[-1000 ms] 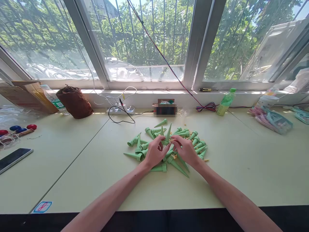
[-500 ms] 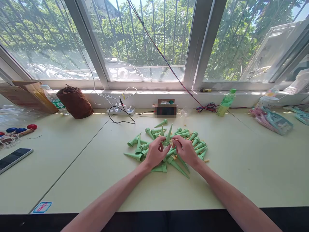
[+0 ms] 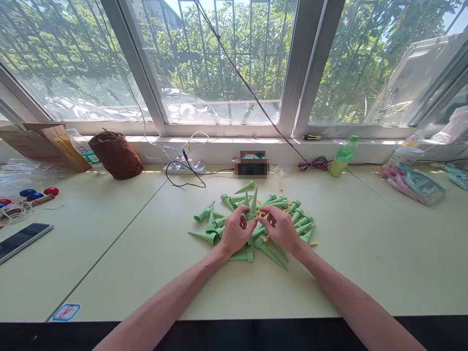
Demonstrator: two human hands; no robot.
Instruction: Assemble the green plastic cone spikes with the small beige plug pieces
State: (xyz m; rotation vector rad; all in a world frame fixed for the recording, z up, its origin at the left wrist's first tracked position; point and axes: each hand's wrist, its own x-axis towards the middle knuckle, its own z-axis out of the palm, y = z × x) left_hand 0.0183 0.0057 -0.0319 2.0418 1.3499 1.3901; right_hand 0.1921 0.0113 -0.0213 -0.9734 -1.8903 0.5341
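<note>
A pile of hollow light-green plastic spikes with ribbed collars (image 3: 268,251) covers the middle of the table, with small tan pieces (image 3: 313,244) among them. My left hand (image 3: 236,229) is closed on one green plastic spike (image 3: 254,201), its point upward and its wide end between thumb and fingers. Close to its right, my right hand (image 3: 280,226) is closed in a pinch at a small tan peg-like piece (image 3: 260,212) beside the spike's base. Whether the piece touches the spike cannot be made out. The palms hide part of the pile.
Behind the pile are a pixelated dark device (image 3: 252,168) and a white power strip (image 3: 185,167) with cables. A green bottle (image 3: 343,156) and packaged items (image 3: 415,183) stand right. Leftward are a brown pouch (image 3: 116,155), a phone (image 3: 24,241) and coloured balls (image 3: 51,191).
The held spike has tilted slightly more upright and shifted a little left. My right fingertips have shifted slightly, and the tan piece between them shows more. The camera view has moved a little.
</note>
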